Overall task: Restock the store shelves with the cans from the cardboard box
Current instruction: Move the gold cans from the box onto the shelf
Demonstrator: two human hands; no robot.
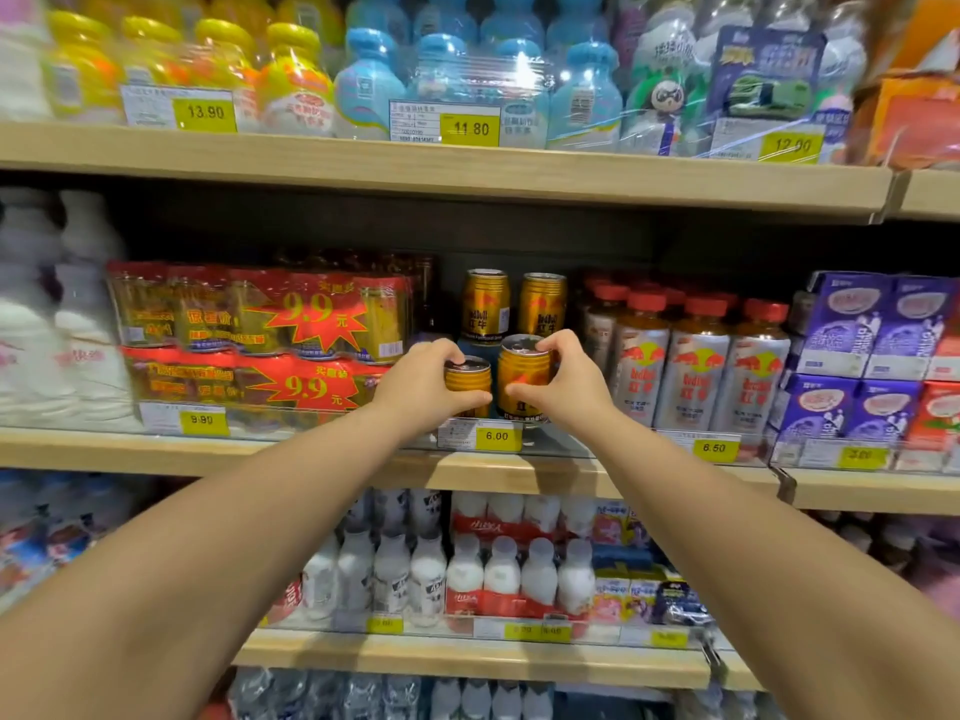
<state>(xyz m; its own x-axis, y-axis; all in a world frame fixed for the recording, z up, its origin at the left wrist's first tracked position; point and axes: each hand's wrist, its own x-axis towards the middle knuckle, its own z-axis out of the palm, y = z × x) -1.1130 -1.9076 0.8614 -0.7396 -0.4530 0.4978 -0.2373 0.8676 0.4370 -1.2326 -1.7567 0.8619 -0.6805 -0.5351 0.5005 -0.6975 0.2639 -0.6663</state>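
Hands reached together onto the middle shelf (363,454), each clamped on a gold can. The left hand (423,384) wrapped the left gold can (468,379) from its left side, thumb low across the front of the body and fingers curled over the rim. The right hand (563,379) gripped the right gold can (523,376) from its right side, thumb pressed at the lower front, fingertips hooked on the top edge. The two held cans stood upright and just beside each other, the right one sitting a little higher in view, both directly above the yellow 6.00 price tag (496,436). Behind them, farther back on the same shelf, two more gold cans (511,304) stood side by side. Red shrink-wrapped multipacks (260,335) lay to the left of the left hand, and silver bottles with red caps (696,366) stood to the right of the right hand. Whether the held cans touched the shelf could not be told.
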